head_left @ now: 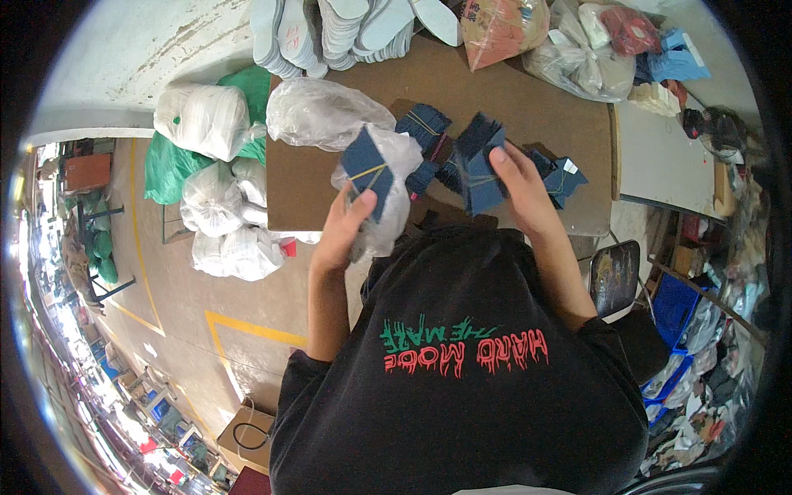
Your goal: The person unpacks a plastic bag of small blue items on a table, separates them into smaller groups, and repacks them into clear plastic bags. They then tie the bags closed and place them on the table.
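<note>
My left hand [342, 227] is closed around a dark blue bundle [367, 169] bound with a yellow rubber band, held up against a crumpled clear plastic bag [394, 206]. My right hand [516, 186] curls over a second blue stack [481, 169], thumb on top, above the brown table [511, 99]. More banded blue stacks [425, 128] lie between my hands. White shoe soles [330, 29] stand stacked at the far edge, beside an orange-tinted bag [499, 29]. White and green sacks [210, 124] sit on the floor to my left
</note>
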A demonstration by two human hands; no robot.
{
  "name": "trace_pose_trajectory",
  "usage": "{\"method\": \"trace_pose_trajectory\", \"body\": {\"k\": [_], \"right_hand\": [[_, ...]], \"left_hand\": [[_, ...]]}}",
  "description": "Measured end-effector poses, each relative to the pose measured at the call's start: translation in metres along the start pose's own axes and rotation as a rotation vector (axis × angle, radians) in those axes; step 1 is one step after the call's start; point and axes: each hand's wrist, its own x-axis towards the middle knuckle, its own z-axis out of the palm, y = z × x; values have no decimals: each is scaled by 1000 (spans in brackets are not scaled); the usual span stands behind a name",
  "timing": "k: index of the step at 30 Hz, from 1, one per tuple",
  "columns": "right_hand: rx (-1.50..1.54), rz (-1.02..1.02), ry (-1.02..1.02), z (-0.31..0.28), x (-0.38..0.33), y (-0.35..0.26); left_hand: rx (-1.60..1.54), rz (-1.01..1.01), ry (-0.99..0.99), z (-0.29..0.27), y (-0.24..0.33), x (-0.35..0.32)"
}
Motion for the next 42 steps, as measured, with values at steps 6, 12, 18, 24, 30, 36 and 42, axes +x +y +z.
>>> {"method": "trace_pose_trajectory", "body": {"k": [6, 12, 18, 24, 30, 36, 42], "right_hand": [[-135, 281, 114, -34, 26, 26], [-628, 320, -134, -19, 52, 87], [-505, 319, -382, 31, 86, 129], [-1112, 43, -427, 56, 84, 129], [-1527, -207, -6, -2, 65, 117], [-1578, 158, 51, -24, 65, 144], [-1496, 95, 118, -34, 72, 152]], "left_hand": [[267, -265, 155, -70, -45, 31], [541, -345, 329, -118, -78, 23], [464, -260, 269, -140, -86, 29], [673, -153, 328, -119, -123, 72], [477, -85, 319, -132, -101, 58], [475, -35, 367, -140, -31, 22], [263, 139, 396, -135, 30, -7]]}}
